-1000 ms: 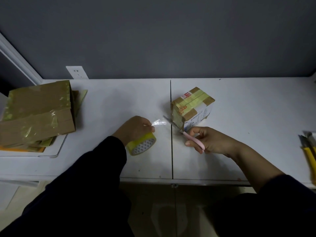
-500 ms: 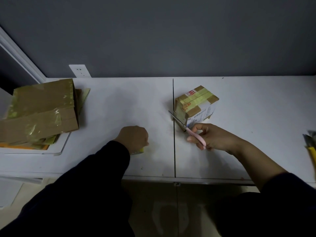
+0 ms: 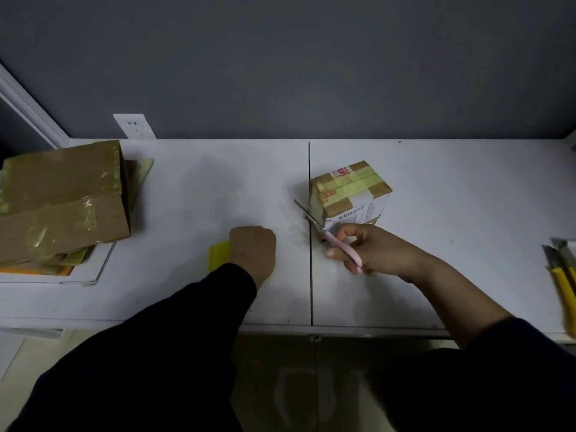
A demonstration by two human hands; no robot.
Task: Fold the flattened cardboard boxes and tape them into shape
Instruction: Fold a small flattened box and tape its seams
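Head view: a white table [image 3: 452,275], split by a seam, is backed by a grey wall [image 3: 280,57] with a socket [image 3: 134,126]. At left, flattened boxes [image 3: 62,198] are stacked; yellow knives [image 3: 564,282] lie at the right edge. The taped box [image 3: 349,191] stands just right of the seam. The scissors [image 3: 330,236] are gripped by the right hand [image 3: 374,251], blades at the box's near corner. The tape [image 3: 219,255] is held under the curled left hand [image 3: 254,247]; a second ago its loose end was shown.

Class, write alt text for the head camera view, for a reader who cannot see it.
On a white table, a person's right hand holds pink-handled scissors, blades by a small taped cardboard box. The left hand grips a yellow tape roll; flattened cardboard is stacked at far left.
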